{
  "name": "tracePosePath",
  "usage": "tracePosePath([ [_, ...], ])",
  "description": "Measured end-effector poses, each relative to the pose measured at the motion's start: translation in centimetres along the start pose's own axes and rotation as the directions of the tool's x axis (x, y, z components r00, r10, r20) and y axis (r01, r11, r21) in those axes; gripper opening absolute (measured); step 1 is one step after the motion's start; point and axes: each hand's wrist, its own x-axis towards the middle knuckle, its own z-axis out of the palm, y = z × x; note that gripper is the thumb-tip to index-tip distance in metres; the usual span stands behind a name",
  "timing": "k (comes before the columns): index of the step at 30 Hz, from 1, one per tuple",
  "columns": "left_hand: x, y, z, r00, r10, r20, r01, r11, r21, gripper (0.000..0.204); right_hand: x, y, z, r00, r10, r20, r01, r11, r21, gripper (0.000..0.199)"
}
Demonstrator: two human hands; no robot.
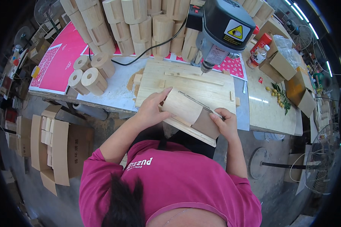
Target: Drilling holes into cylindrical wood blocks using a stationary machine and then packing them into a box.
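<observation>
My left hand (152, 109) grips the left end of a pale wooden cylinder (183, 107), its thumb along the near side. From the cylinder's right end extends a grey-brown flat-looking piece (206, 125). My right hand (225, 123) pinches that piece at its far right edge, thumb on top. A thin dark slot or edge runs along the far side of both. They are held tilted over the near edge of a wooden board (151, 85) with strips fixed on it. Beyond them hangs the chuck of a drill press (207, 67). The undersides of both pieces are hidden.
Several wooden cylinders with holes (93, 81) stand at the left, and taller stacks (140, 34) rise behind. A black cable (151, 52) crosses the table. At the right are a bottle (258, 56), a cardboard box (278, 64) and small yellow fruit (278, 94). A box of wood pieces (60, 151) sits lower left.
</observation>
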Motion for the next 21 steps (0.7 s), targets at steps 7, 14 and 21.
tracePosePath([
  [7, -1.7, 3.3, -2.9, 0.997, 0.056, 0.044, -0.046, 0.979, -0.197, 0.080, -2.2, -1.0, -2.3, 0.998, -0.025, 0.049, 0.024, 0.999, 0.025, 0.018],
  [14, -1.6, 1.7, -11.4, 0.850, -0.450, -0.273, 0.167, 0.723, -0.671, 0.055, -4.1, -1.6, -8.4, 0.999, 0.053, -0.001, -0.053, 0.998, 0.019, 0.017],
  [21, -0.6, 1.7, -9.1, 0.842, -0.538, -0.047, 0.382, 0.654, -0.653, 0.056, -1.0, -3.7, -5.0, 0.950, -0.303, -0.076, 0.285, 0.940, -0.187, 0.027],
])
